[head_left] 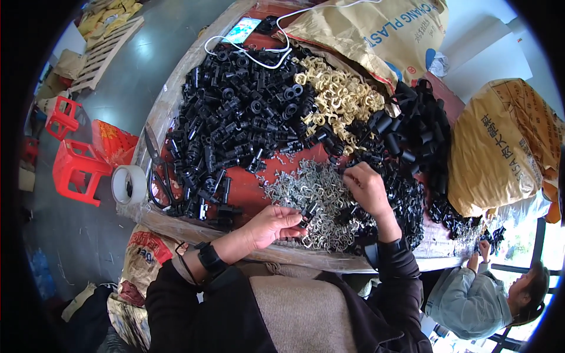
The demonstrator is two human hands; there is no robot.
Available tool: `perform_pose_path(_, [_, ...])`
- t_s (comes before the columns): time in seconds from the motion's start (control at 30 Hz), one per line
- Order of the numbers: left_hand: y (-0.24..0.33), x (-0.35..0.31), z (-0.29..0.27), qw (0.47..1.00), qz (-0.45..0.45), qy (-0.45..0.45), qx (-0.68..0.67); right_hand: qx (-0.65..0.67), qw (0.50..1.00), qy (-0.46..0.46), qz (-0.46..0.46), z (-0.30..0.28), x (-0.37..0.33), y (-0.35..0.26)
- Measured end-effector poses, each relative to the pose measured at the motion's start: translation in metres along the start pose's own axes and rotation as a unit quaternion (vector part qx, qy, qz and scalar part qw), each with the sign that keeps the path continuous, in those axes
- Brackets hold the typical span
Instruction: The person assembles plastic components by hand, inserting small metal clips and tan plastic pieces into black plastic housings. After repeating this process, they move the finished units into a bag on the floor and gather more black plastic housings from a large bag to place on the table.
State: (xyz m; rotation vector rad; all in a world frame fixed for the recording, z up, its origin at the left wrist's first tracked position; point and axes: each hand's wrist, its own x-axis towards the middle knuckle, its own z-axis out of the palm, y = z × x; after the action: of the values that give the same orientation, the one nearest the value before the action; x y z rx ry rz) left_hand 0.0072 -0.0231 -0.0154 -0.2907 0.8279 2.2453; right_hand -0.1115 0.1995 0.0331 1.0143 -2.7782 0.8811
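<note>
Part [308, 215]: small, black, above the near side of the silver clips [321, 188].
Left hand [268, 226]: clamped on that part — thumb and fingers pinching it.
Right hand [366, 187]: fingers bent downward at the right of the clips; whether they grip one, I can't tell from here.
Black fittings [235, 112]: heaped far left on the red table [244, 189].
Golden pieces [338, 100]: far side — just beside those fittings.
Scissors [156, 159]: left edge, near the tape roll [139, 182].

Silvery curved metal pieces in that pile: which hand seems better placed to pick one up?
Probably the right hand: it is at the silvery curved metal pieces, though whether it holds anything is unclear. The left hand is occupied, holding a black plastic part.
</note>
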Motion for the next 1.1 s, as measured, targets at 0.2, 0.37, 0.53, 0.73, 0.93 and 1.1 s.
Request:
perform_pose_path(0.2, [0.007, -0.017, 0.001, 0.999, 0.029, 0.036, 0.011, -0.245, 0.967, -0.06, 0.042, 0.017, 0.033, 0.034])
perform_pose_path(0.37, [0.012, -0.037, 0.006, 0.995, 0.095, 0.04, -0.017, -0.325, 0.939, -0.089, 0.07, 0.021, 0.037, 0.043])
perform_pose_path(0.53, [0.001, -0.059, 0.0, 0.981, 0.189, 0.049, 0.004, -0.317, 0.942, 0.078, -0.071, 0.044, 0.033, 0.091])
perform_pose_path(0.73, [-0.001, -0.1, 0.003, 0.953, 0.279, 0.113, 0.018, -0.2, 0.978, -0.013, 0.058, 0.007, 0.031, 0.038])
perform_pose_path(0.93, [-0.002, -0.13, -0.004, 0.936, 0.324, 0.137, 0.02, 0.01, 0.998, 0.026, 0.055, 0.017, 0.038, 0.006])
perform_pose_path(1.1, [-0.003, -0.122, 0.003, 0.95, 0.295, 0.105, 0.023, 0.309, 0.95, 0.002, -0.047, 0.034, 0.016, -0.027])
